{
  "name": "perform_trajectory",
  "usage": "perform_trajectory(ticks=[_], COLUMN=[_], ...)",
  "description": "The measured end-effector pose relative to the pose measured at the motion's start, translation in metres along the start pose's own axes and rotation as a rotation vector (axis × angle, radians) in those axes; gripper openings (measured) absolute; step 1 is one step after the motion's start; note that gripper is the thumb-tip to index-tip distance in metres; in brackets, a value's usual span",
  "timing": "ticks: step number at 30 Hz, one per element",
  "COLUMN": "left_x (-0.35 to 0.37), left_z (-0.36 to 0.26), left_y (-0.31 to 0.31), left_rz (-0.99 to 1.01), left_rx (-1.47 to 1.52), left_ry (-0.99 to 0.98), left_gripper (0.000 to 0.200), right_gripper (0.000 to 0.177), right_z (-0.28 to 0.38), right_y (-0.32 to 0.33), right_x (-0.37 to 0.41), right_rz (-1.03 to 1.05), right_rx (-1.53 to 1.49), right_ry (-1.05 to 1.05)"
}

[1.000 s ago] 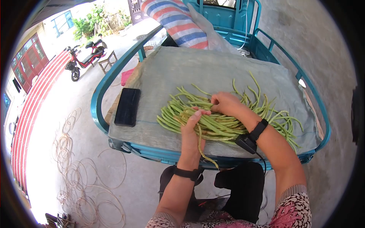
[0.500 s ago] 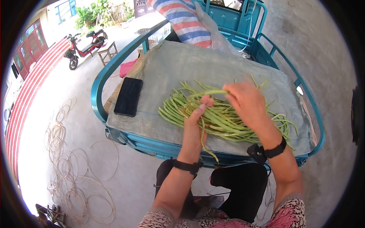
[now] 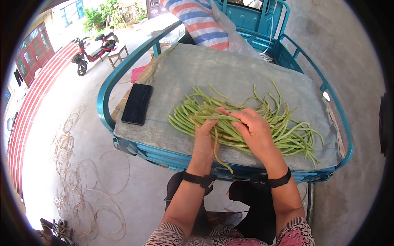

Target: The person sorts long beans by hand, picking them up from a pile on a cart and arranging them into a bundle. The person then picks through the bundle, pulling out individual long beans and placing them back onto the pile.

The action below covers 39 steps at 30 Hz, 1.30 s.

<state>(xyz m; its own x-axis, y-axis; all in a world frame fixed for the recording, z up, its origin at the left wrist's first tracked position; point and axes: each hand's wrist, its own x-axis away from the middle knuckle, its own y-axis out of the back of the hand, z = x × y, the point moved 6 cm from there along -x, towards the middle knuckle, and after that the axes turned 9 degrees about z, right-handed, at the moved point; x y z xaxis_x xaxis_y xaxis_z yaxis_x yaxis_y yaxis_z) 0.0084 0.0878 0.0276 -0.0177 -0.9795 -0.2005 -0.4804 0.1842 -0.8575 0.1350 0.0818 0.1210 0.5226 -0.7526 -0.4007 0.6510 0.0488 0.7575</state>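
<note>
A heap of long green beans lies on a grey-green cloth spread over the teal cart bed. My left hand is closed on some beans at the left part of the heap; one yellowish bean hangs down below it over the cloth's front edge. My right hand pinches the right end of a single green bean, which stretches level across to my left hand. Both hands are close together above the heap, their fingertips nearly touching. Some fingers of my left hand are hidden behind the beans.
A black phone lies on the cloth's left side. Teal rails curve round the cart bed. A striped bag lies at the back. Beyond the cart are a red scooter, a stool and coiled wire on the ground.
My right hand has moved down and left, toward my left hand. The bean between the hands now lies lower and more level. The view has shifted slightly.
</note>
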Motion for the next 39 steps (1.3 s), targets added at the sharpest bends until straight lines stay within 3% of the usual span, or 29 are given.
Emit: perform_trajectory(ticks=[7, 10, 13, 20, 25, 34, 37, 39], left_x=[0.005, 0.001, 0.003, 0.002, 0.003, 0.004, 0.007, 0.006], left_z=[-0.008, -0.005, -0.004, -0.002, -0.003, -0.005, -0.006, -0.004], left_y=[-0.013, -0.004, -0.009, -0.007, -0.001, -0.007, -0.010, -0.005], left_rz=[-0.164, -0.092, -0.075, -0.078, -0.129, -0.044, -0.122, -0.150], left_rx=[0.031, 0.038, -0.023, 0.024, -0.016, -0.173, -0.287, -0.186], left_ry=[-0.065, -0.081, -0.041, -0.016, -0.108, -0.248, -0.315, -0.274], left_gripper=[0.048, 0.052, 0.054, 0.039, 0.051, 0.076, 0.075, 0.073], right_gripper=[0.024, 0.025, 0.025, 0.030, 0.031, 0.029, 0.029, 0.027], right_z=[-0.006, -0.008, -0.018, -0.009, -0.001, 0.007, 0.010, 0.009], right_y=[0.014, 0.029, 0.020, 0.006, 0.009, 0.007, 0.006, 0.005], right_x=[0.011, 0.017, 0.018, 0.015, 0.016, 0.014, 0.013, 0.012], right_rz=[-0.287, -0.341, -0.292, -0.188, -0.114, -0.037, -0.005, 0.021], right_rx=[0.044, 0.114, 0.052, 0.257, 0.341, 0.441, 0.493, 0.459], right_ry=[0.037, -0.073, -0.089, 0.029, 0.063, 0.018, 0.000, 0.022])
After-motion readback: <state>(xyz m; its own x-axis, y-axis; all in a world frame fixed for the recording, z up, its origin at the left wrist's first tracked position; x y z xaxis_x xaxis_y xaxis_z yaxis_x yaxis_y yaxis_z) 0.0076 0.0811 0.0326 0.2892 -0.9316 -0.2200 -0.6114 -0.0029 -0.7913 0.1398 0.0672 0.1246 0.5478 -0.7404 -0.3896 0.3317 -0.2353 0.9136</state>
